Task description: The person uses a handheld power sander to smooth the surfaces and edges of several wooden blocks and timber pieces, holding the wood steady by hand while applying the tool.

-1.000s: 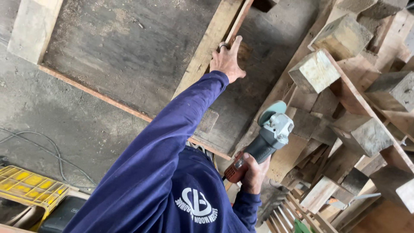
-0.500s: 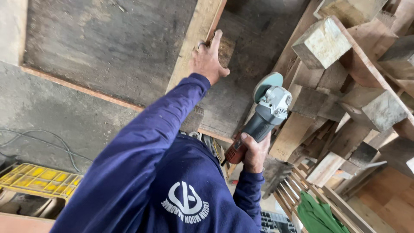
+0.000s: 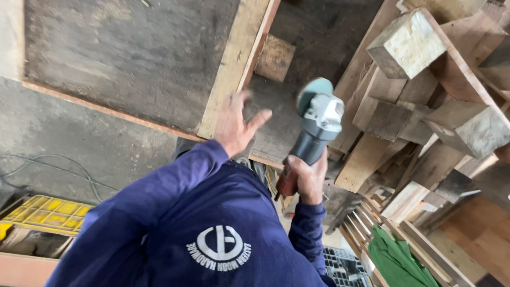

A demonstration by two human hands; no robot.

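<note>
Right hand point(image 3: 308, 178) is wrapped tight around the dark body of an angle grinder point(image 3: 313, 135), with the grey gear head and greenish disc guard pointing up and away from the person. The grinder sits in the air just right of the long wooden plank point(image 3: 234, 66) that runs along the edge of a big dark plywood panel point(image 3: 127, 53).

Left hand point(image 3: 234, 125) is empty, fingers spread loose and a bit blurred, hovering over the lower end of that plank, not gripping anything. A small square wood block point(image 3: 274, 57) lies just right of the plank, above the grinder.

Further right of the plank there's a messy stack of timber offcuts point(image 3: 425, 106). A yellow plastic crate point(image 3: 45, 212) sits well left of and below the plank on the concrete floor, and a green cloth point(image 3: 396, 260) lies below the offcuts.
</note>
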